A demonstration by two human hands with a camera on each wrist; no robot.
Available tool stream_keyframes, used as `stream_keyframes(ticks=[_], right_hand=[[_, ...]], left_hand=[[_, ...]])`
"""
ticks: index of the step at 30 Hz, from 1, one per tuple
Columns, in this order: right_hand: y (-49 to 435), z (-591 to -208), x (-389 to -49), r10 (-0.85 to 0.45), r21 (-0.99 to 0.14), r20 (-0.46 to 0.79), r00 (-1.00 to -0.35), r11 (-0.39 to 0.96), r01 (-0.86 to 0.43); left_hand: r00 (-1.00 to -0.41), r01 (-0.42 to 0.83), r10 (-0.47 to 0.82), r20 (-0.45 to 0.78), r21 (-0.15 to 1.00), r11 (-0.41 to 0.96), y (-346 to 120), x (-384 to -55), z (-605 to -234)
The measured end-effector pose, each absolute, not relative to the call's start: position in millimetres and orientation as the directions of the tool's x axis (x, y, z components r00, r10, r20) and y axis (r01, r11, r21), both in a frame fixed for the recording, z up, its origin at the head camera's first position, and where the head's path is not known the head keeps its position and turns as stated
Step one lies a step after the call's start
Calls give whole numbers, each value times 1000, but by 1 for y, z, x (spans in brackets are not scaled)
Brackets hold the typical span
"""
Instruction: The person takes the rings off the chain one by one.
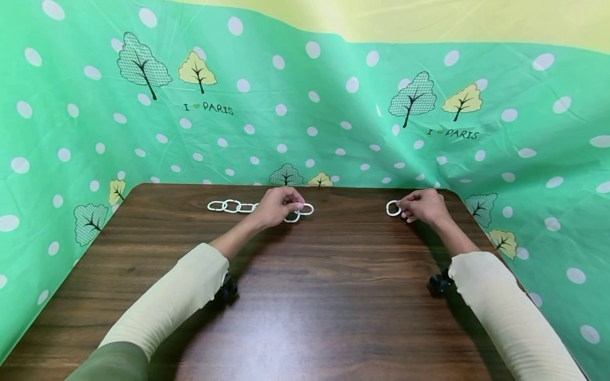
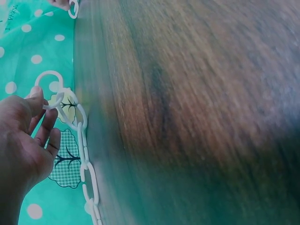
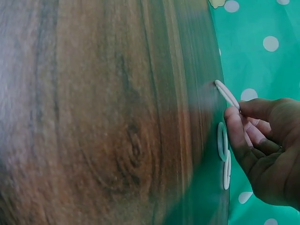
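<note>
A chain of several white oval links (image 1: 232, 200) lies along the far edge of the table, partly hidden behind my left hand (image 1: 276, 206). Thumb and fingers of that hand pinch a link near the chain's right end, and an end link (image 2: 48, 72) sticks out past the thumb in the left wrist view. Farther right, my right hand (image 1: 424, 205) grips one separate white link (image 1: 388, 208) between thumb and fingertips, tilted up in the right wrist view. Below those fingers, two more links, one pale green-tinted (image 3: 220, 140) and one white (image 3: 227, 176), sit close to the table edge.
The brown wood-grain table (image 1: 310, 296) ends just beyond both hands. A green dotted cloth (image 1: 333, 106) with printed trees hangs behind it and along both sides. Dark wrist devices (image 1: 440, 284) hang under the pale sleeves.
</note>
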State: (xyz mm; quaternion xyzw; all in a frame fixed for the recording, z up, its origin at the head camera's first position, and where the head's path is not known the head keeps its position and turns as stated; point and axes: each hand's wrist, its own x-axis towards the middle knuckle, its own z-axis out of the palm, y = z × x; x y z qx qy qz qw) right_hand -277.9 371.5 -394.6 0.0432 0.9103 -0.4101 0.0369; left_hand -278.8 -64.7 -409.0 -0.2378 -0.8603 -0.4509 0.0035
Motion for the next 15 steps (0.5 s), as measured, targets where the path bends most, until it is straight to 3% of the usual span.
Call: stream_keyframes(ticks=[15], right_hand=[[375,-398,-277,73,-696,-80,-994,710,108]], left_hand=[[-884,414,414,216,773,480,-64,-279,-408]])
